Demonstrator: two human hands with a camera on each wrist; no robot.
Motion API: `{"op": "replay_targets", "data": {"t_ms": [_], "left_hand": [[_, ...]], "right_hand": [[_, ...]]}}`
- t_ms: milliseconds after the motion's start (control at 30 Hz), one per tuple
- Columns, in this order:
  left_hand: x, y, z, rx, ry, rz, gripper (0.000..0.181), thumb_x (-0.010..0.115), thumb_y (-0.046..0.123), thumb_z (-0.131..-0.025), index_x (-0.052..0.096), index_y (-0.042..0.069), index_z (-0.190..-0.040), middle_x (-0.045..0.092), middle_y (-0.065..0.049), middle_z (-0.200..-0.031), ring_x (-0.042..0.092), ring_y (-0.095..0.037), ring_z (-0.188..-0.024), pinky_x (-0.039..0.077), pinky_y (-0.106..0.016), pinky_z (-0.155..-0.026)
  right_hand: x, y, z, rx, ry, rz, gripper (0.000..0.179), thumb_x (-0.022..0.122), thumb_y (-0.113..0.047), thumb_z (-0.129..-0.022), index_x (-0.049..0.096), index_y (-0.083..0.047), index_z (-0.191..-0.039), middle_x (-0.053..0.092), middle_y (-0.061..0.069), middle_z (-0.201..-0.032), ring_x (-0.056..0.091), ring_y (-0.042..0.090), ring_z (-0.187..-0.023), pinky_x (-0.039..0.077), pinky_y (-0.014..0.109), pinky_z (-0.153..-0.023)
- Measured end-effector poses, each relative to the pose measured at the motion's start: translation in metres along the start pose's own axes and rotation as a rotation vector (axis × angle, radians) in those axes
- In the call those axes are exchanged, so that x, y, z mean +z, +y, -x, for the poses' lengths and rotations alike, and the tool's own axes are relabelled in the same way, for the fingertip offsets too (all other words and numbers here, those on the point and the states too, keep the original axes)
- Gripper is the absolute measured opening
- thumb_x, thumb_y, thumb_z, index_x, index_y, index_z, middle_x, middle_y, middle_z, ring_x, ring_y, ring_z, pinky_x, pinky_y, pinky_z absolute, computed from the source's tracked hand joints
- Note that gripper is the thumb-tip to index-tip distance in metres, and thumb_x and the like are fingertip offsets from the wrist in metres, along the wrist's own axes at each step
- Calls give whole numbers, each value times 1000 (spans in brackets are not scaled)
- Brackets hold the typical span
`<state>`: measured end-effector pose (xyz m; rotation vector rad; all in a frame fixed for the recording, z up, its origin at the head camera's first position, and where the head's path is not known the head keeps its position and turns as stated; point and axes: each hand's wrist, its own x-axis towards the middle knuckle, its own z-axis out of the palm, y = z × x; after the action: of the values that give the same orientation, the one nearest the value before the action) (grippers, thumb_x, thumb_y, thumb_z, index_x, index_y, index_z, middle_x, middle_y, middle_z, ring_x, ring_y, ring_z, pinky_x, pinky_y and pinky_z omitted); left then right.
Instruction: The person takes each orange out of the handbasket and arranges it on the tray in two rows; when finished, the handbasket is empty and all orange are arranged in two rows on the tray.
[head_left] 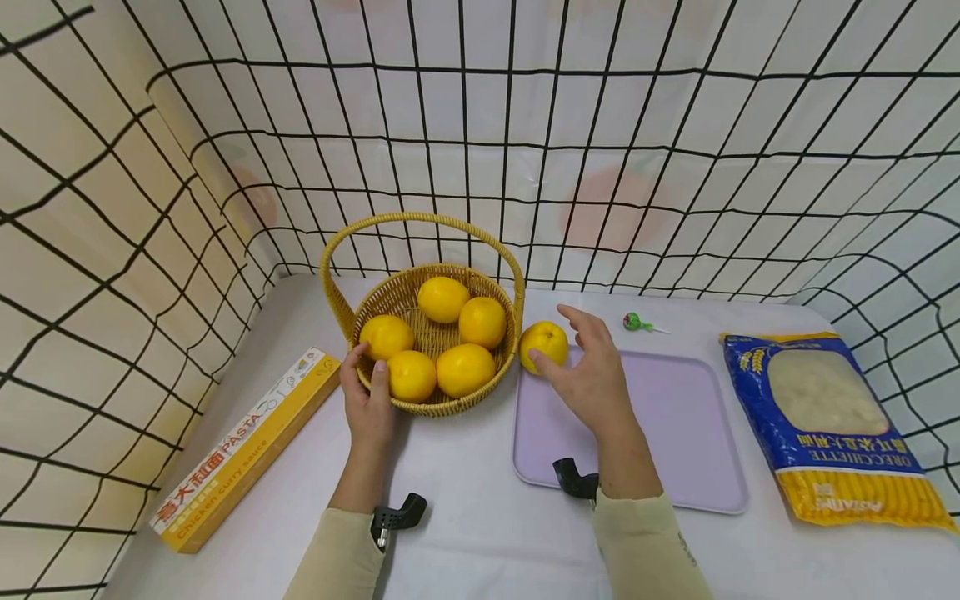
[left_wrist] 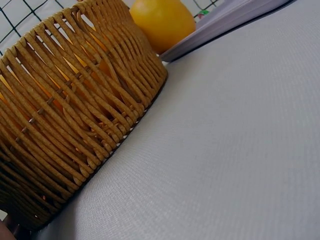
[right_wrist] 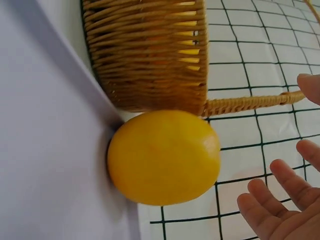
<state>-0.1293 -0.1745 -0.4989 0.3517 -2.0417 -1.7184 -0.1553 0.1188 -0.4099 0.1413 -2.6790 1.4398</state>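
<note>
A round woven basket point(head_left: 433, 408) with a tall arched handle holds several plump yellow-orange fruits point(head_left: 465, 371). At its near left side, my left hand point(head_left: 367, 410) grips the rim, its thumb lying over the edge beside the fruits. One more yellow-orange fruit point(head_left: 545, 342) sits just right of the basket, at the far left corner of a lilac tray point(head_left: 690, 433). Over that tray, my right hand point(head_left: 592, 375) has its fingers spread, the thumb overlapping this fruit in the head view. The right wrist view shows the fruit point(right_wrist: 164, 157) apart from the fingertips point(right_wrist: 247, 202).
A long pasta box point(head_left: 247, 454) lies left of the basket. Behind the tray is a lollipop point(head_left: 637, 322) in a green and red wrapper. To the right lies a blue and yellow bag of orecchiette point(head_left: 832, 425). Black wire mesh point(head_left: 465, 142) encloses the back and sides.
</note>
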Motion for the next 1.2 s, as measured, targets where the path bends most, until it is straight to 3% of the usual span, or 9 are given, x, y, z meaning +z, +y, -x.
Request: {"op": "replay_targets", "data": {"t_ms": [200,433,733,1000,1200], "left_hand": [[0,0,0,1,-6,2,42,49,24,-107,41,17,-148,33,-4,-161,23,-22,-156,16,-49,-130],[0,1,0,0,-9,-11,43,48,27,-107,40,16,-148,33,-6,-160,24,-24,-156,16,-51,-129],[-1,-1,0,-18,-10,-22,43,48,29,-107,40,18,-148,33,-6,-161,23,-24,-156,15,-53,-129],[-1,-1,0,-4,-8,-19,43,47,28,-107,40,17,-148,33,-7,-160,23,-24,-156,15,-52,-129],[0,-1,0,9,1,-13,42,47,26,-107,41,15,-148,34,-8,-160,24,-24,-155,15,-52,-129]], "right_hand": [[2,-8,5,-81,-27,-86,70,81,-23,-88,47,-19,-149,49,5,-151,50,29,-138,41,50,-118],[12,-13,10,-123,-103,-108,67,81,-24,-88,50,-16,-148,53,7,-148,53,29,-135,45,49,-115],[28,-24,14,-177,-187,-68,67,83,-28,-86,53,-15,-145,58,9,-139,56,30,-130,48,51,-112],[47,-32,15,-166,-283,5,62,81,-35,-88,57,-20,-143,56,-5,-143,53,21,-134,44,48,-116],[63,-38,11,-256,-303,65,60,81,-37,-87,61,-18,-140,60,-4,-140,57,20,-129,49,46,-110]]}}
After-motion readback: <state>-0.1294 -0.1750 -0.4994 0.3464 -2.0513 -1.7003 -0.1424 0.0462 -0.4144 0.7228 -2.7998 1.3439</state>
